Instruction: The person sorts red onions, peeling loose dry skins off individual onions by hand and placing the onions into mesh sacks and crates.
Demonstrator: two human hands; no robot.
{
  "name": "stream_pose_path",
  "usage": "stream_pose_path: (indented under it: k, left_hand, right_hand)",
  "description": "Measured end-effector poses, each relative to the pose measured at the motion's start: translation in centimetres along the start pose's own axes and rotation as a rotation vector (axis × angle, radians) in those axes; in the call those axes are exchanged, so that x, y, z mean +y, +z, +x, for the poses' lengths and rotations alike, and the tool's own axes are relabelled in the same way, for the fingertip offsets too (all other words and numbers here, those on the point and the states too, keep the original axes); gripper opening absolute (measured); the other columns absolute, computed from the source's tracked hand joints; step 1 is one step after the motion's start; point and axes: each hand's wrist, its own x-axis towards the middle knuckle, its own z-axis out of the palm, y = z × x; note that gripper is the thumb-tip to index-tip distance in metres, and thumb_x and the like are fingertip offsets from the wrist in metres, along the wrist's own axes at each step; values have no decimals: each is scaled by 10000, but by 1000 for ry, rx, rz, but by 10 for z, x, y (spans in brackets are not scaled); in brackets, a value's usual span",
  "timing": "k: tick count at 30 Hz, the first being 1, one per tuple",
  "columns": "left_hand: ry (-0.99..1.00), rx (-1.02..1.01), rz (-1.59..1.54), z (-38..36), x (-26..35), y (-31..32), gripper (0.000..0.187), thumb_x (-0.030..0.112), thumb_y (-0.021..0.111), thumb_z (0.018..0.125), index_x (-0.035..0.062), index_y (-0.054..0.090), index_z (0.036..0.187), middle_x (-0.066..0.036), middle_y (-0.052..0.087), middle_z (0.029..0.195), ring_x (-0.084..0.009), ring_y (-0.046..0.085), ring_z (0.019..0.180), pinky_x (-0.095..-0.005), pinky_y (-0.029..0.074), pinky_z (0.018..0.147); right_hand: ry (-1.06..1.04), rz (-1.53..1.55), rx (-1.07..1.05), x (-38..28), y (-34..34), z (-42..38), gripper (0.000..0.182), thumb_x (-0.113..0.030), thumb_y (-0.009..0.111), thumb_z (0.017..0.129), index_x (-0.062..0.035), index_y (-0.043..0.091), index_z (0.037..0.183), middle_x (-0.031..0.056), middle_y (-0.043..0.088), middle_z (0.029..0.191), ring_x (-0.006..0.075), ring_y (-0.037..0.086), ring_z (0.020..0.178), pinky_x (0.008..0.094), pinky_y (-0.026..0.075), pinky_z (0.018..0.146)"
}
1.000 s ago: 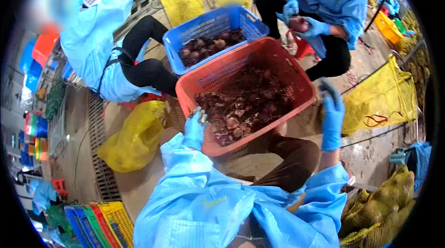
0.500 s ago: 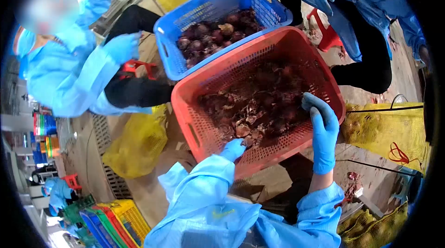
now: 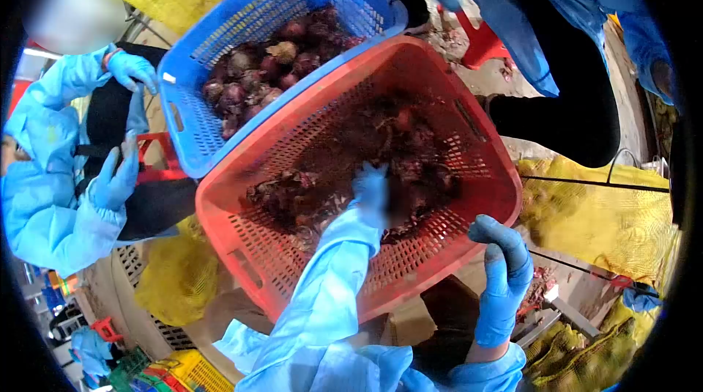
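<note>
Head view: my left hand [image 3: 371,188] dips into the red basket [image 3: 227,227], its grip unclear; my right hand [image 3: 505,275] curls empty, near right. Onions [image 3: 404,121] inside seem firm, papery-slick, best cupped round the middle.

- We find the red rectangular perforated basket [image 3: 432,267] smooth, semi-gloss plastic.
- Blue rectangular perforated basket [image 3: 256,15]: smooth plastic.
- Yellow mesh sheet [image 3: 600,227]: matt, rough.
- Round purple bulbs [image 3: 233,96]: we note dry, papery skins.
</note>
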Motion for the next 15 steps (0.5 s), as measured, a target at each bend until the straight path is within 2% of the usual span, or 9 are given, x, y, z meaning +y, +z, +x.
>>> stream_pose_path:
  k: [1, 2, 4, 5, 7, 8, 11, 14, 15]
  left_hand:
    - [7, -14, 1, -14, 4, -20, 638, 323, 603, 803, 73, 343, 1330, -241, 432, 1276, -403, 504, 1073, -450, 430, 882]
    - [205, -51, -52, -31, 7, -41, 645, 270, 632, 788, 59, 340, 1323, -229, 457, 1250, -389, 529, 1040, -429, 451, 861]
    - [350, -201, -735, -20, -31, -27, 696, 70, 705, 719, 66, 338, 1310, -166, 518, 1172, -316, 584, 952, -353, 504, 799]
    - [361, -191, -727, -30, -40, -19, 696, 70, 705, 719, 66, 338, 1310, -166, 518, 1172, -316, 584, 952, -353, 504, 799]
    - [145, -348, -1450, -75, -37, -48, 791, -45, 718, 657, 91, 314, 1323, -130, 499, 1179, -257, 561, 991, -329, 496, 832]
    - [145, -369, -1626, -103, -36, -64, 804, -27, 731, 652, 99, 305, 1323, -125, 485, 1194, -250, 540, 1027, -335, 478, 863]
    - [530, -212, -1221, -174, -35, -137, 818, 16, 770, 634, 103, 313, 1307, -92, 425, 1245, -209, 442, 1145, -333, 395, 970]
    - [700, 29, -1147, -227, -39, -176, 818, 40, 795, 610, 98, 333, 1284, -85, 402, 1257, -202, 439, 1141, -336, 398, 966]
    - [766, 83, -1094, -246, -38, -192, 820, 46, 801, 602, 97, 338, 1277, -84, 400, 1257, -202, 436, 1143, -339, 397, 967]
  right_hand:
    - [-15, -9, -6, 0, -1, -1, 232, 33, 457, 832, 16, 603, 1011, 119, 617, 1019, 183, 585, 927, 297, 441, 857]
    - [10, 45, -2, -3, 0, 0, 237, 38, 452, 834, 17, 602, 1016, 118, 617, 1025, 180, 583, 939, 292, 441, 862]
    - [25, 101, 10, -5, 0, 1, 239, 42, 450, 835, 18, 602, 1018, 117, 616, 1026, 178, 580, 947, 292, 441, 865]
    - [35, 162, 15, -5, 1, 1, 242, 45, 447, 836, 19, 601, 1021, 116, 616, 1027, 176, 578, 955, 291, 442, 867]
    - [-57, 146, -26, 0, -1, 1, 252, 45, 450, 839, 24, 595, 1045, 109, 610, 1046, 170, 574, 968, 285, 441, 873]
    - [-23, 160, -41, 0, 1, 0, 254, 40, 454, 842, 20, 596, 1052, 103, 608, 1042, 165, 574, 962, 280, 441, 868]
    - [-37, 162, -160, 9, 11, -4, 275, 21, 475, 850, 2, 580, 1104, 84, 597, 1038, 146, 558, 964, 257, 429, 865]
    - [88, 260, -408, 34, 33, -13, 365, -9, 514, 861, -33, 500, 1225, 64, 559, 1098, 121, 523, 998, 237, 400, 887]
    - [117, 266, -508, 40, 41, -17, 388, -89, 528, 884, -71, 468, 1267, 64, 553, 1116, 126, 520, 1006, 254, 433, 856]
